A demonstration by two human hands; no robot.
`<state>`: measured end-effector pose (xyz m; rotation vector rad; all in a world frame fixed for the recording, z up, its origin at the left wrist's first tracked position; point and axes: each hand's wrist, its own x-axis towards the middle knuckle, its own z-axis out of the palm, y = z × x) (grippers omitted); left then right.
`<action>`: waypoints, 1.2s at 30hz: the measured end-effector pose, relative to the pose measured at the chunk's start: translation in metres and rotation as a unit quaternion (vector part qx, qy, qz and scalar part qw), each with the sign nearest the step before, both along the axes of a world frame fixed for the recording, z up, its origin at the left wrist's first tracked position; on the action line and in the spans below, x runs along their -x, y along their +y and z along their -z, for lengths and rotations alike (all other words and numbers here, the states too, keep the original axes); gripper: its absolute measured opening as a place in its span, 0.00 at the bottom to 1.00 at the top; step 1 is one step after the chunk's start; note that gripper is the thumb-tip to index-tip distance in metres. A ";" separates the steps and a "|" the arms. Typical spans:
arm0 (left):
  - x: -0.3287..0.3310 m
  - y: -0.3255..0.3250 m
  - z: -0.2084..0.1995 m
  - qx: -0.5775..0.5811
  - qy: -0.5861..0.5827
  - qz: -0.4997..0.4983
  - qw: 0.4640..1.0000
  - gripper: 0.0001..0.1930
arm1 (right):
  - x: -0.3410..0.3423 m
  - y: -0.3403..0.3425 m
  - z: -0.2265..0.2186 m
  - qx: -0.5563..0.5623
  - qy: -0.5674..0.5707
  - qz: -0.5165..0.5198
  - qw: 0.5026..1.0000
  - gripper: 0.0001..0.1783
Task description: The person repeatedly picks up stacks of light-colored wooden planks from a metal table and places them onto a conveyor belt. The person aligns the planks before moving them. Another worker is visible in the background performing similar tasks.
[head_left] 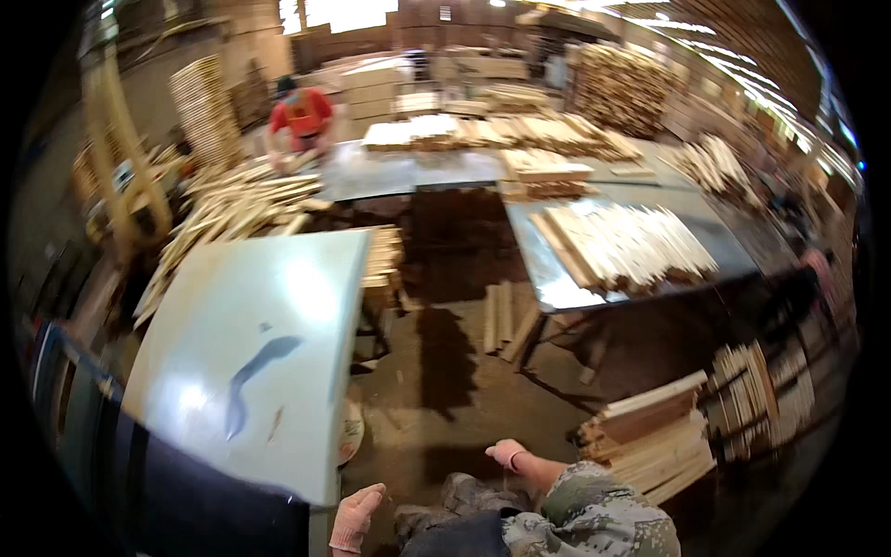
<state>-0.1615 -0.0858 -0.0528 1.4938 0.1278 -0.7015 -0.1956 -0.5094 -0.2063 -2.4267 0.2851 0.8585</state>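
Note:
My left hand (357, 516), in a pale pinkish knit glove, is low in the view beside the near right corner of a pale sheet-topped table (213, 297). Its fingers are loosely bent, with nothing seen in them. My right hand (507, 453), gloved alike, hangs over the floor in front of me. Its fingers are half curled and slightly blurred, and no object shows in it. The hands are apart from each other, and neither visibly touches the table. A camouflage sleeve (594, 506) covers part of my right arm.
Wooden strips (631, 246) lie on a metal-topped table (548, 269) ahead right. Bundled strips (654, 446) stand at my right. A loose wood pile (232, 209) lies beyond the left table. A person in red (302, 116) bends at the far left. Stacked boards (622, 88) stand behind.

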 end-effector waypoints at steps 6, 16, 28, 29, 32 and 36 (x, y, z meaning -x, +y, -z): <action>-0.096 -0.084 0.186 -0.159 0.146 -0.023 0.976 0.25 | 0.063 -0.148 0.099 0.021 0.019 0.165 0.986 0.15; -0.174 -0.212 0.199 -0.226 0.218 0.041 0.949 0.25 | 0.088 -0.166 0.126 -0.174 0.095 0.480 0.854 0.21; -0.388 -0.392 0.249 -0.136 0.167 0.160 0.963 0.27 | -0.006 -0.326 0.085 0.088 0.053 0.235 0.966 0.19; -0.413 -0.406 0.258 -0.109 0.151 0.162 0.969 0.27 | -0.034 -0.344 0.077 0.054 0.054 0.376 0.923 0.18; -0.476 -0.490 0.306 -0.299 0.158 0.092 0.937 0.20 | -0.046 -0.378 0.045 -0.021 -0.033 0.628 0.777 0.42; -0.510 -0.603 0.285 -0.262 0.067 0.210 0.940 0.18 | -0.061 -0.450 0.000 -0.016 -0.055 0.682 0.730 0.43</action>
